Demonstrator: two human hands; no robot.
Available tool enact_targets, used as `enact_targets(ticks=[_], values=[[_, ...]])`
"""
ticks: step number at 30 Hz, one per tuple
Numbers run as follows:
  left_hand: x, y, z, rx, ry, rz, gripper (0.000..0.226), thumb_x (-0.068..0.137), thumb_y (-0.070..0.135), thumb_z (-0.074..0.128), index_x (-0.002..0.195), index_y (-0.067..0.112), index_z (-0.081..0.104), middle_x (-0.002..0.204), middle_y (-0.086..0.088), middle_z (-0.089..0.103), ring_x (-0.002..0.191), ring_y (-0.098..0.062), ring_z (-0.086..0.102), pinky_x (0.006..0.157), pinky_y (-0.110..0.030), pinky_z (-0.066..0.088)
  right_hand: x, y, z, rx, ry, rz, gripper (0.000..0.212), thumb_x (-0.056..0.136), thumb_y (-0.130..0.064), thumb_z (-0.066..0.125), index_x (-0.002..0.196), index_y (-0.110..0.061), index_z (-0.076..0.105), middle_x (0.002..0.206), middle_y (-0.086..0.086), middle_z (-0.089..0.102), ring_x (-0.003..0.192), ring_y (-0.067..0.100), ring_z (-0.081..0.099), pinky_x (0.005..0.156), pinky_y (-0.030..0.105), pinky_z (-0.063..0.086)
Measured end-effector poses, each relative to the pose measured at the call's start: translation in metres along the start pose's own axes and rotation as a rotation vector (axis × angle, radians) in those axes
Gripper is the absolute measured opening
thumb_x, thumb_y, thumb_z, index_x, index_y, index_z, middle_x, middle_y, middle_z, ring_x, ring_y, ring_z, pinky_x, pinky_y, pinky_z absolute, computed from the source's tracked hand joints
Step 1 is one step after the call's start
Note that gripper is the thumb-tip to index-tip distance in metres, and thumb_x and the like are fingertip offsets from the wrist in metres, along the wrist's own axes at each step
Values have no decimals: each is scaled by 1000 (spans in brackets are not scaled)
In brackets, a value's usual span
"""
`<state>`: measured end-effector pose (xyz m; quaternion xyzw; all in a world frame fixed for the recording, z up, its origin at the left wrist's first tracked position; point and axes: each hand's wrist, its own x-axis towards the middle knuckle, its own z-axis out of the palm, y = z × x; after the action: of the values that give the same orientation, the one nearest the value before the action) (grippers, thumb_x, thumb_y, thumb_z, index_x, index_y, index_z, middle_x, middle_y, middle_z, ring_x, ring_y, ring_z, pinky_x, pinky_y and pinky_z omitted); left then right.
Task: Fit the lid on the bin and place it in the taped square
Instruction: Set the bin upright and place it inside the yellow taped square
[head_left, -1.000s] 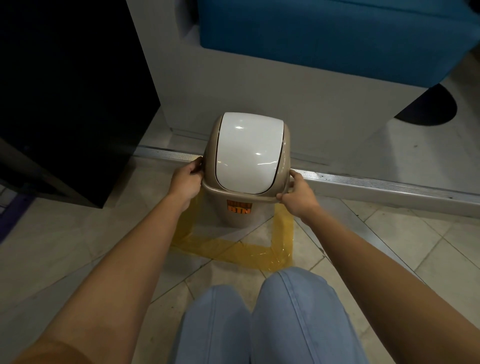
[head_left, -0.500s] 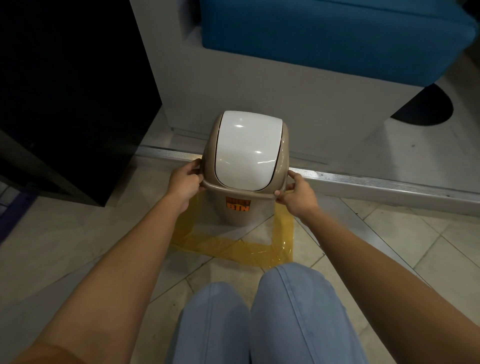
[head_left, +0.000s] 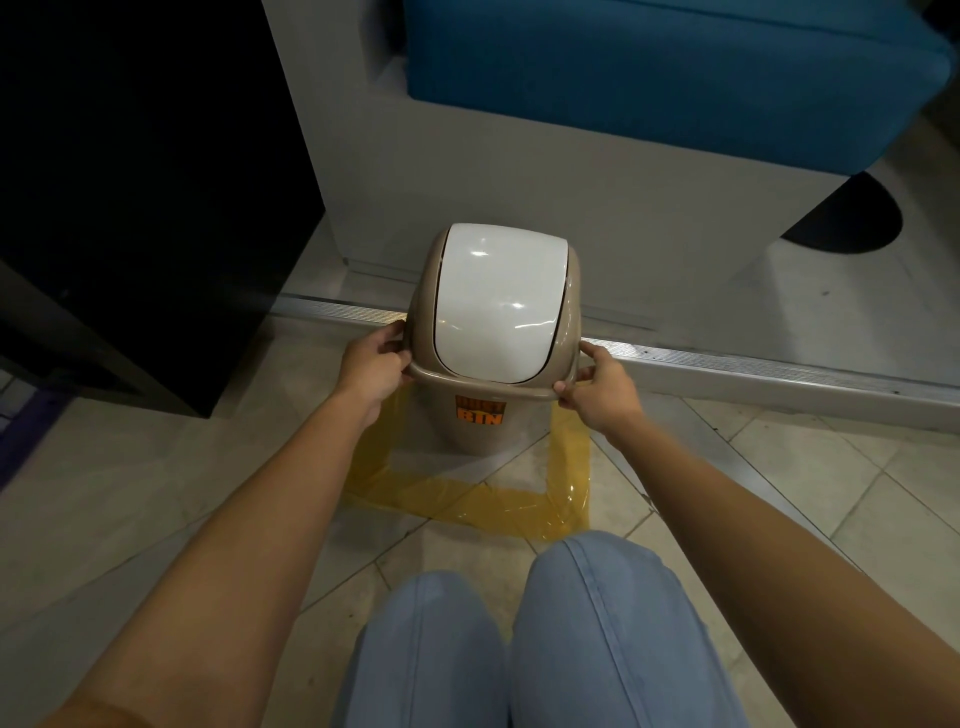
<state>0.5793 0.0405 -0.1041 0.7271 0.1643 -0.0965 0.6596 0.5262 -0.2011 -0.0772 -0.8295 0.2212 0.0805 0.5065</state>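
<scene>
Head view, looking down past two knees in light blue jeans. A tan bin stands upright on the tiled floor, with its tan lid seated on top; the lid carries a white swing flap that lies closed and shows small glints of light. An orange label on the near face of the bin reads "BIN" in its lower line; the upper line is too blurred to read. The left hand grips the left edge of the lid rim, fingers curled round it; the right hand pinches the right edge of the rim between thumb and fingers. Both forearms are bare and reach forward from the lower corners. The bin's base sits within the taped square, marked in translucent yellow tape, whose near side and two lateral sides are visible; the far side is hidden behind the bin and hands. Just beyond the bin a metal floor strip runs across the scene. Behind it rises a pale grey seat base bearing a blue cushion. A black cabinet fills the upper left
</scene>
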Motion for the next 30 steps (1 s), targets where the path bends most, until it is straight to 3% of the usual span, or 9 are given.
enact_targets(ticks=[3, 6, 11, 14, 17, 22, 30], values=[[-4, 0, 0, -24, -3, -23, 44, 89, 0, 50, 131, 15, 49, 121, -7, 60, 99, -19, 61, 71, -24, 53, -3, -1, 0, -71, 20, -23, 67, 85, -6, 64, 143, -15, 34, 114, 12, 60, 93, 23, 63, 83, 33, 54], [-14, -4, 1, -48, -22, -43, 55, 85, 0, 56, 135, 18, 43, 122, -9, 57, 100, -19, 60, 75, -26, 54, -7, 1, 0, -241, 79, -112, 66, 84, -15, 67, 142, -12, 37, 135, 13, 49, 118, 28, 55, 103, 39, 45], [-26, -8, 5, 52, -69, 49, 80, 71, 3, 73, 139, 20, 35, 129, -3, 53, 116, -20, 51, 97, -37, 45, -13, 7, 5, -277, 21, -168, 90, 73, -29, 77, 147, -15, 27, 145, 10, 39, 132, 28, 41, 109, 41, 37], [-27, -7, 7, 75, -58, 65, 84, 70, 1, 74, 141, 18, 32, 136, -5, 49, 121, -21, 47, 98, -33, 41, -13, 7, 8, -259, 7, -170, 92, 74, -25, 77, 148, -16, 23, 144, 11, 40, 134, 28, 39, 108, 46, 40], [-27, -5, 9, 106, -47, 69, 83, 71, 2, 74, 141, 18, 33, 136, -5, 49, 123, -21, 46, 94, -29, 40, -14, 9, 9, -260, 8, -176, 91, 76, -23, 75, 149, -17, 21, 145, 11, 38, 135, 28, 36, 110, 42, 36], [-25, -1, 10, 142, -17, 58, 83, 70, 2, 75, 140, 19, 34, 136, -5, 50, 124, -23, 46, 98, -34, 40, -14, 9, 11, -291, 12, -191, 87, 78, -23, 73, 148, -14, 21, 146, 11, 38, 135, 27, 38, 108, 38, 35], [-27, 3, 10, 195, -3, 57, 78, 68, 3, 76, 136, 17, 40, 128, -3, 55, 113, -19, 51, 91, -28, 42, -18, 6, 12, -289, 28, -185, 82, 79, -22, 72, 146, -13, 25, 145, 11, 39, 134, 27, 39, 108, 38, 35]])
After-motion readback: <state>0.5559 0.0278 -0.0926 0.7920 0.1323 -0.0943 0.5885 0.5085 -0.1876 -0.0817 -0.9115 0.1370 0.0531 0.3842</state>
